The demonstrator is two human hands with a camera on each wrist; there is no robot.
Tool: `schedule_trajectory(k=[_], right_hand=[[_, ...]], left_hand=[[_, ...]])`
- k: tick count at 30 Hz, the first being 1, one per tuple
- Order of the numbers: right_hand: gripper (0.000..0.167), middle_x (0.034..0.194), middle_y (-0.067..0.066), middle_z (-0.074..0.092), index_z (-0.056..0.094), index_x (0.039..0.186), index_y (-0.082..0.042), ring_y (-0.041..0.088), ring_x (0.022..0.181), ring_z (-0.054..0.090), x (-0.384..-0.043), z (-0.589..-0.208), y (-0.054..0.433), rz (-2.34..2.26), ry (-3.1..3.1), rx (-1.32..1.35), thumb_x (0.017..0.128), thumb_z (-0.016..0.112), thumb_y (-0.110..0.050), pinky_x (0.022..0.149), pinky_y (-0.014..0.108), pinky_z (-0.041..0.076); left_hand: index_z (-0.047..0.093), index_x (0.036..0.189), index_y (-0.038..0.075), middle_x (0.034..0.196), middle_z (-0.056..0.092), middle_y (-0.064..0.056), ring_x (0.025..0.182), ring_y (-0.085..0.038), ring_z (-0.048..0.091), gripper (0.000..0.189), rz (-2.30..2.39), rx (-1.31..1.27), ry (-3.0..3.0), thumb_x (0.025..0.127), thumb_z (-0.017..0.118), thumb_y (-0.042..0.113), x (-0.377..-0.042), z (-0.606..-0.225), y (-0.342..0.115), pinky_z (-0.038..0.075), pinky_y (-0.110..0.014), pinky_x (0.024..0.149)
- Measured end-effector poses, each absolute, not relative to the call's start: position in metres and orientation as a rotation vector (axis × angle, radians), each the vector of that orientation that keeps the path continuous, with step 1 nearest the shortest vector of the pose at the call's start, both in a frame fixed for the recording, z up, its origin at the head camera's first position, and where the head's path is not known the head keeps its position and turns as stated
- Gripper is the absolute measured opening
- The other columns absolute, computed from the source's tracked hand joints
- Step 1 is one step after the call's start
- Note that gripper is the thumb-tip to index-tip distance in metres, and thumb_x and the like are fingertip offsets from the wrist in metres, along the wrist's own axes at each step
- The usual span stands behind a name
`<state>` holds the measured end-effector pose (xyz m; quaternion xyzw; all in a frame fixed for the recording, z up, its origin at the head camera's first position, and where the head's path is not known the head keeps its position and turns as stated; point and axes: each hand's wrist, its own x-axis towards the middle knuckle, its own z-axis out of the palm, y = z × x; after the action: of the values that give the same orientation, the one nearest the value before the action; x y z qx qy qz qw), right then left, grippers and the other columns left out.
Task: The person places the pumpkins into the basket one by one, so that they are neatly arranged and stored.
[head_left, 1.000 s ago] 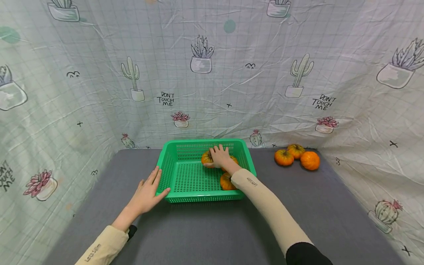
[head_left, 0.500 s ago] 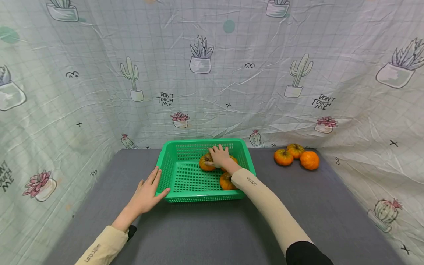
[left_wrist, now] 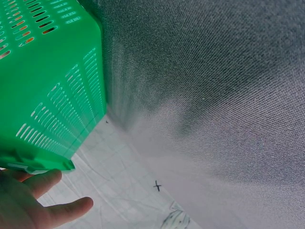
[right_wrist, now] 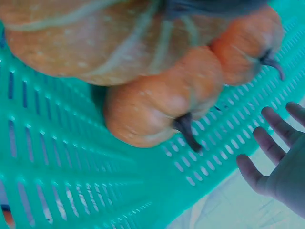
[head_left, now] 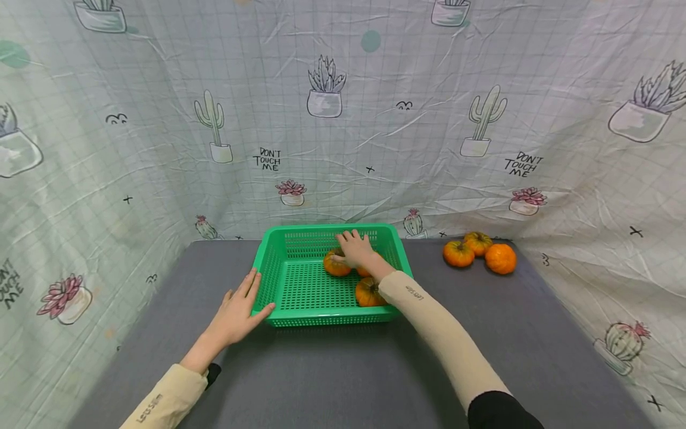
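Note:
A green plastic basket point(head_left: 327, 314) sits on the grey table with three small orange pumpkins in its right part. My right hand point(head_left: 356, 250), fingers spread, is over the back pair, close to the left one point(head_left: 337, 266) and partly covering the other. The third pumpkin point(head_left: 370, 292) lies near the front wall. In the right wrist view the right hand point(right_wrist: 286, 164) shows apart from the pumpkins point(right_wrist: 152, 109), holding nothing. My left hand point(head_left: 236, 316) rests on the basket's left rim with straight fingers; in the left wrist view its fingers point(left_wrist: 45, 183) lie at the green rim.
Three more small pumpkins stand together on the table to the right of the basket: one at the left point(head_left: 458, 254), one behind point(head_left: 478, 243) and one at the right point(head_left: 501, 259). A cactus-print cloth point(head_left: 370, 143) hangs behind the table and along both sides.
The left pumpkin in the basket has shifted slightly left, and my right hand has loosened from it, drawing slightly back and uncovering more of the pumpkins. The left hand has stayed put.

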<state>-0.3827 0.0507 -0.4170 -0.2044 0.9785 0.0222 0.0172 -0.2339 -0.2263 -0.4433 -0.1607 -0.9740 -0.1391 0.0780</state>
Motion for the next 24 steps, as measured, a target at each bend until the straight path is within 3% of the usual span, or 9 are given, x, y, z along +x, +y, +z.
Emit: schedule_trajectory(k=[16,24], right_hand=[[0.059,0.137,0.006,0.038,0.033,0.137,-0.016,0.026,0.125,0.035,-0.349,-0.356,0.072,-0.157,3.117,-0.871,0.089,0.044,-0.049,0.098,0.046,0.033],[0.057,0.133,0.009,0.042,0.035,0.136,-0.013,0.029,0.123,0.038,-0.33,-0.348,0.103,-0.229,3.152,-0.991,0.089,0.05,-0.042,0.098,0.051,0.033]], left_hand=[[0.016,0.143,0.002,0.15,0.011,-0.017,0.133,-0.037,0.024,0.08,-0.419,-0.477,-2.907,0.087,0.043,0.053,-0.234,-0.446,-0.226,0.021,-0.066,0.096],[0.016,0.143,0.001,0.15,0.011,-0.017,0.133,-0.037,0.024,0.081,-0.42,-0.476,-2.906,0.087,0.042,0.054,-0.232,-0.446,-0.225,0.022,-0.066,0.096]])
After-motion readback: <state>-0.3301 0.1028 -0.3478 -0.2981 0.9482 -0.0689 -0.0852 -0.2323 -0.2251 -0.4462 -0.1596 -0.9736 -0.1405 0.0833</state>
